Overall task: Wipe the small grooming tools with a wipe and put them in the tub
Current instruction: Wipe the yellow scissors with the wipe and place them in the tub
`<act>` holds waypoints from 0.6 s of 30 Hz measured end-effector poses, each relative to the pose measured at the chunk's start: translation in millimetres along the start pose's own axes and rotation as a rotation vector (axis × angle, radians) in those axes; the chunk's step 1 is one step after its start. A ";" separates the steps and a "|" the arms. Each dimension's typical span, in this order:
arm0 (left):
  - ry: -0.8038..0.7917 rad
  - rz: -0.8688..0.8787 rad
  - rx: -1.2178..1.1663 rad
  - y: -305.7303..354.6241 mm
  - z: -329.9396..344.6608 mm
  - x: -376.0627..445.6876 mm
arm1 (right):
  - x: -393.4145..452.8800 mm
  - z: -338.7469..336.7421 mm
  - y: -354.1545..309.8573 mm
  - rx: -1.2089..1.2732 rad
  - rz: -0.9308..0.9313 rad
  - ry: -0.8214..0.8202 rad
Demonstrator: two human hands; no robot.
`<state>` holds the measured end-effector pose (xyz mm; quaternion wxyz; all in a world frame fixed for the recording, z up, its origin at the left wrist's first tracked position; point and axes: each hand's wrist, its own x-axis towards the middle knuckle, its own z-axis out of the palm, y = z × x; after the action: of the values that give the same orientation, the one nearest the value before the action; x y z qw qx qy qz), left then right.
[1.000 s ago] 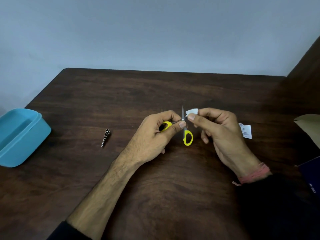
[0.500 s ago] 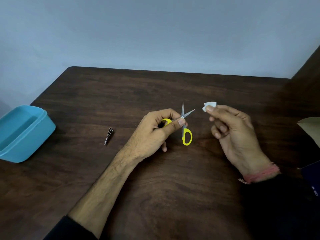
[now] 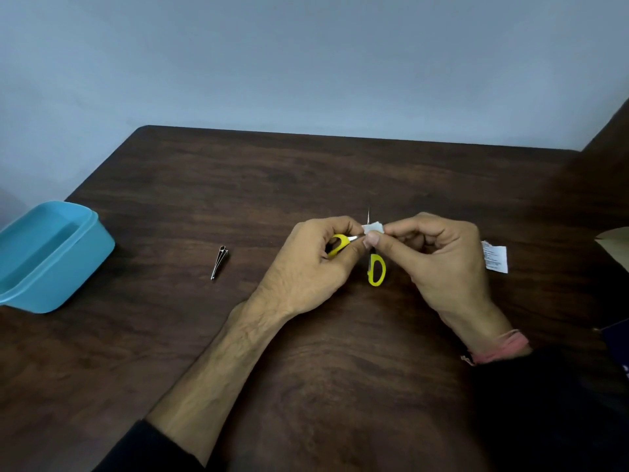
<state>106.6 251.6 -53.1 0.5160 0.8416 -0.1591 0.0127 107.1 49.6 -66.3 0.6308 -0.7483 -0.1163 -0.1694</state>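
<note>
left hand (image 3: 306,267): fingers curled round one yellow loop of the scissors (image 3: 371,264), held just above the table (image 3: 340,172).
right hand (image 3: 439,257): pinches the wipe (image 3: 372,228) against a blade.
clipper (image 3: 219,262): lies on the table, between the hands and the tub (image 3: 51,257).
risk: the sharp tip sticks up beside the fingers; a slip could poke one, or the wipe could tear.

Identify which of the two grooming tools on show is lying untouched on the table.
The nail clipper: all metal, it lies alone on the table between the tub and the hands. The yellow-handled scissors are held and being wiped.
</note>
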 end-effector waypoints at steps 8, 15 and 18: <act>-0.064 -0.006 -0.019 -0.1 -1.1 1.1 | 5.1 -5.0 -0.9 0.256 0.148 0.005; -0.102 -0.099 -0.195 2.2 -8.3 3.4 | 5.9 -10.6 2.2 0.229 0.134 -0.025; -0.097 -0.104 -0.199 1.6 -8.5 3.7 | 6.1 -10.6 2.3 0.228 0.118 -0.021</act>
<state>110.9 257.4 -47.1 0.5885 0.7931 -0.1404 -0.0705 112.4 38.4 -64.3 0.7195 -0.6788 -0.0972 -0.1099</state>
